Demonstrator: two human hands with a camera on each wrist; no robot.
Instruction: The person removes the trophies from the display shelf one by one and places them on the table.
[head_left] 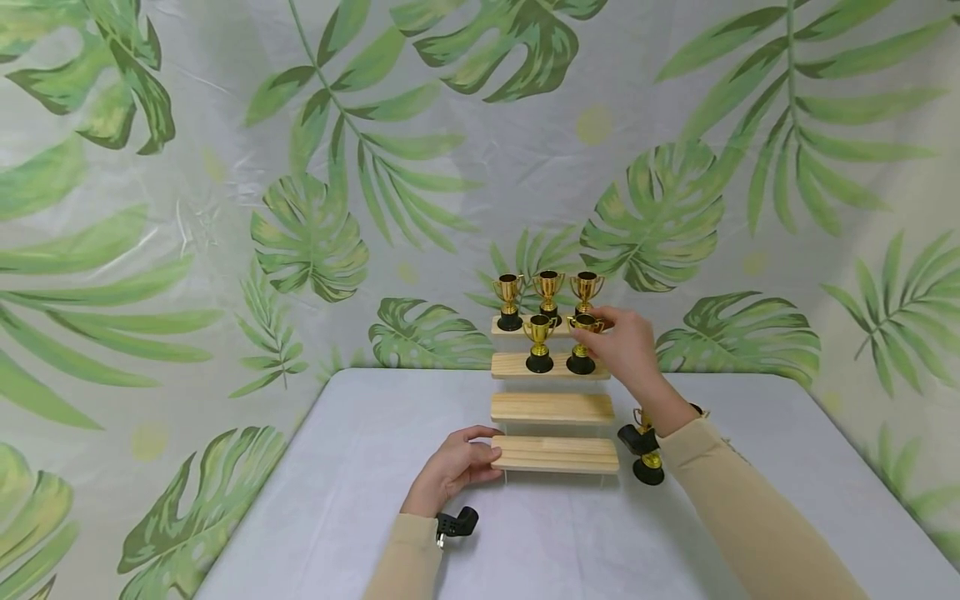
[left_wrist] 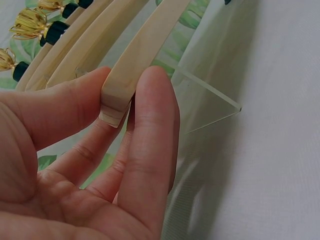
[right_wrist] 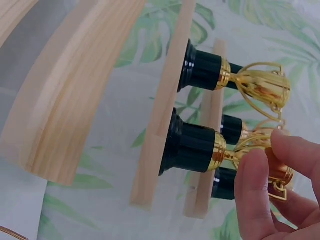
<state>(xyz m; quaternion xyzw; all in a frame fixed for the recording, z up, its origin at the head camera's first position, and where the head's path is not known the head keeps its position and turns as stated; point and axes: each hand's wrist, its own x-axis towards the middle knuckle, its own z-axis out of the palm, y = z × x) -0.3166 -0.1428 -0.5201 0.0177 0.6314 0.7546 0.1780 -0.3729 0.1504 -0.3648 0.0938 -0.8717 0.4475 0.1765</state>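
Observation:
My right hand (head_left: 632, 348) pinches the cup of a small gold trophy (right_wrist: 192, 147) with a black base. That trophy stands upright at the right end of the second-highest wooden step, its base against the board. Left of it on the same step is another trophy (head_left: 539, 360). Three more, among them the left trophy (head_left: 509, 320), line the top step (head_left: 498, 327). With thumb and fingers, my left hand (head_left: 452, 468) grips the left end of the lowest step (head_left: 555, 454) of the tiered display stand.
Beside the stand on the right, more trophies (head_left: 648, 472) are on the white table (head_left: 360, 467), partly hidden by my right wrist. The second-lowest step (head_left: 552, 407) is bare wood. Clear supports (left_wrist: 210, 87) hold up the boards. A leaf-patterned backdrop (head_left: 420, 167) hangs behind.

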